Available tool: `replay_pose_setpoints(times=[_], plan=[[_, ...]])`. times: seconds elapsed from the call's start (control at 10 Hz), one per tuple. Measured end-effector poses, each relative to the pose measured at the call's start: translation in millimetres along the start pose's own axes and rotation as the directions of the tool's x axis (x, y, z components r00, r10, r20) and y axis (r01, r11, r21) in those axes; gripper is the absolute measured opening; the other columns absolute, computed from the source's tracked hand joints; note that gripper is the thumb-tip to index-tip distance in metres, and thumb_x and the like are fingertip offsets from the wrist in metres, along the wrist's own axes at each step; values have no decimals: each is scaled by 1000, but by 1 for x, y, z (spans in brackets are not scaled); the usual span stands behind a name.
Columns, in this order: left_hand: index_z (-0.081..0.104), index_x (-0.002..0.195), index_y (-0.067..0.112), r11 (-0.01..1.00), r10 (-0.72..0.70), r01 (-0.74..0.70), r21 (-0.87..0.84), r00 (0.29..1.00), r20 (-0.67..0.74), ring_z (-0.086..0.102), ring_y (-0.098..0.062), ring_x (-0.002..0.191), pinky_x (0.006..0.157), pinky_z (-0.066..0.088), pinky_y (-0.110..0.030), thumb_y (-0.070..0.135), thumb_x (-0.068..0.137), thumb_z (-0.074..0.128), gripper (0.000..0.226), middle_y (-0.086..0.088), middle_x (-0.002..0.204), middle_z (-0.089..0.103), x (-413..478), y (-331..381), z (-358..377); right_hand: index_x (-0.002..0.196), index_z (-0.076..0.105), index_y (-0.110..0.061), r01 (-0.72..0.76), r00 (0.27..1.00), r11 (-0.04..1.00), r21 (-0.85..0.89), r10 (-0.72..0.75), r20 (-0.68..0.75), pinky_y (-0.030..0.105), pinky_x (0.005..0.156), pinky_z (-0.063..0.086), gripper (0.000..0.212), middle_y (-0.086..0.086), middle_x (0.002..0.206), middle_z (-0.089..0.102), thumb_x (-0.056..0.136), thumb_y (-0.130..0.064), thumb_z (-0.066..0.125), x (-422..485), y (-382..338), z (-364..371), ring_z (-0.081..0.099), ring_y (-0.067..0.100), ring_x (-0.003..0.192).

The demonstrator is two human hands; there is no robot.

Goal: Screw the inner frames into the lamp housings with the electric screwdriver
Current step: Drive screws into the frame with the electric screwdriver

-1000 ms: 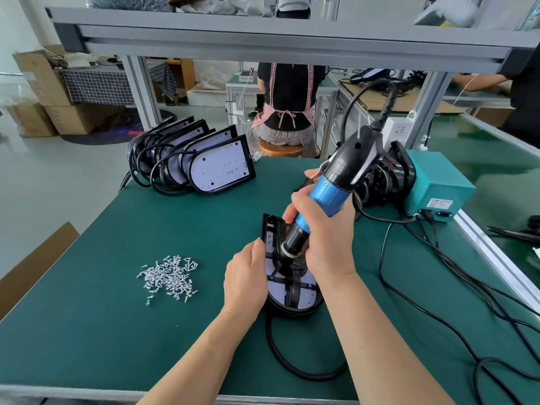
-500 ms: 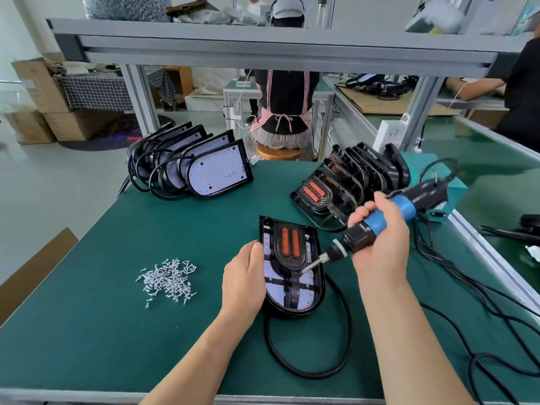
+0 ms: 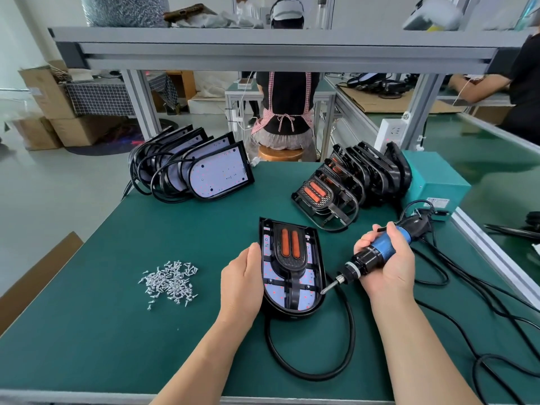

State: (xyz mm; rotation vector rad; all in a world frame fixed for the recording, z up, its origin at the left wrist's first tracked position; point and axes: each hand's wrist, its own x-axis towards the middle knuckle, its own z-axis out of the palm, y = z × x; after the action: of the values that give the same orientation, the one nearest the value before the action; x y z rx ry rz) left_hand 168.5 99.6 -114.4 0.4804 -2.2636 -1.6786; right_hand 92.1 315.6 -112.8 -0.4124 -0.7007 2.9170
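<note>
Your left hand (image 3: 241,283) lies flat and relaxed against the left edge of the lamp housing (image 3: 292,270), which sits on the green counter (image 3: 117,340) with its inner frame (image 3: 289,252) seated inside. Your right hand (image 3: 385,264) is wrapped around the electric screwdriver (image 3: 377,255), tilted low with its bit at the housing's right rim. A pile of screws (image 3: 169,280) lies well to the left.

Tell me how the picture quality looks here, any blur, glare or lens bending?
Head view: the lamp housing, the screw pile and both hands are sharp. The overhead shelf beam bows from the wide-angle lens. The light-coloured object on the shelf at top right is smeared with blur. Lighting is soft and even, with only faint shadows on the green mat and no strong glare.
</note>
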Motion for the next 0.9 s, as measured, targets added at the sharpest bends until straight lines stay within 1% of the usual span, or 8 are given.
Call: replay_pose_setpoints(times=[0.1, 0.2, 0.3, 0.4, 0.5, 0.6, 0.8, 0.9], plan=[[30, 72, 10, 1000, -9, 9, -1, 1000, -7, 29, -13, 63, 61, 32, -35, 36, 102, 37, 41, 8, 62, 36, -1, 1, -3, 90, 57, -7, -3, 1000, 1000, -19, 3, -4, 21, 57, 50, 16, 0, 70, 57, 96, -21, 65, 0, 1, 2, 55, 11, 61], [39, 71, 11, 997, 1, 2, 77, 999, -39, 36, -16, 63, 61, 36, -34, 31, 100, 42, 36, 2, 61, 44, 1, -3, -10, 89, 58, -8, 0, 1000, 1000, -10, 0, -10, 22, 57, 50, 13, 0, 69, 60, 96, -18, 65, 0, 2, 4, 56, 11, 60], [65, 86, 24, 959, 82, -59, 276, 994, -73, 60, -10, 65, 65, 50, -25, 24, 97, 57, 14, 13, 68, 65, 6, -5, -26, 89, 58, -8, 2, 1000, 1000, -3, -2, -15, 22, 57, 50, 13, 0, 69, 60, 96, -17, 64, 1, 3, 4, 56, 11, 60], [61, 71, 31, 850, 109, -63, 523, 992, -58, 61, -11, 70, 63, 47, -26, 24, 89, 68, 20, 15, 67, 63, 19, -3, -59, 90, 58, -8, 4, 1000, 1000, 2, -4, -20, 22, 57, 50, 12, 0, 69, 61, 95, -16, 65, 1, 3, 5, 56, 11, 60], [63, 69, 28, 688, -54, -20, 725, 996, 78, 64, -15, 73, 65, 52, -30, 19, 82, 70, 18, 12, 71, 65, 33, 1, -98, 90, 58, -8, 4, 1000, 1000, 11, -3, -30, 23, 57, 51, 12, 0, 70, 62, 94, -16, 66, 1, 3, 4, 57, 12, 60], [66, 72, 24, 606, -168, -38, 794, 970, 175, 65, -14, 76, 69, 55, -32, 16, 79, 72, 12, 9, 77, 68, 36, 4, -119, 91, 58, -8, 2, 999, 1000, 4, -1, -37, 23, 57, 51, 12, 0, 73, 61, 94, -16, 67, 1, 3, 4, 57, 12, 61], [64, 77, 19, 586, -219, -92, 805, 939, 266, 55, -9, 72, 63, 45, -27, 15, 80, 77, 14, 12, 81, 60, 35, 5, -128, 92, 58, -8, -3, 999, 1000, -5, 3, -41, 23, 57, 51, 12, 0, 75, 59, 94, -16, 66, 1, 3, 4, 57, 11, 61], [64, 74, 18, 564, -220, -113, 818, 934, 280, 64, -18, 79, 67, 51, -30, 11, 80, 74, 13, 7, 78, 66, 33, 9, -127, 93, 57, -8, -5, 999, 1000, -7, 5, -36, 23, 57, 51, 12, 1, 76, 58, 94, -16, 66, 2, 3, 3, 56, 11, 61]])
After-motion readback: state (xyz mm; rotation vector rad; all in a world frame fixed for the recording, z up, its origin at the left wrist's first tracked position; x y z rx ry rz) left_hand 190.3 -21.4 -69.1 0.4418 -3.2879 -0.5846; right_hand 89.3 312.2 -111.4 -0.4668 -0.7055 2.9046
